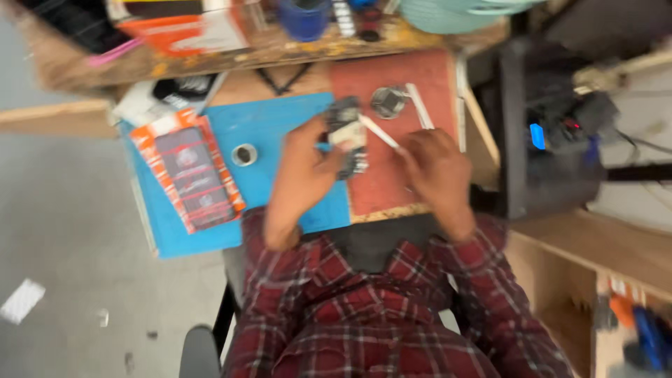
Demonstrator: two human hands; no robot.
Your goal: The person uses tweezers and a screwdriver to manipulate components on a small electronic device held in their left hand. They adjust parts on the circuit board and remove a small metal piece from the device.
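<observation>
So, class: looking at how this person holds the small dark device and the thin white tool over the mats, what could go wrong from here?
1. The left hand grips the small dark rectangular device above the mats, not resting flat; it could slip.
2. The right hand angles the thin white stick-like tool at the device; a slip might gouge it.
3. The small round metal ring lies loose on the blue mat by the left forearm and could be knocked away.

Tape roll [244, 154] on mat [273, 126], left of hands; metal disc [388, 102] beyond them.
</observation>
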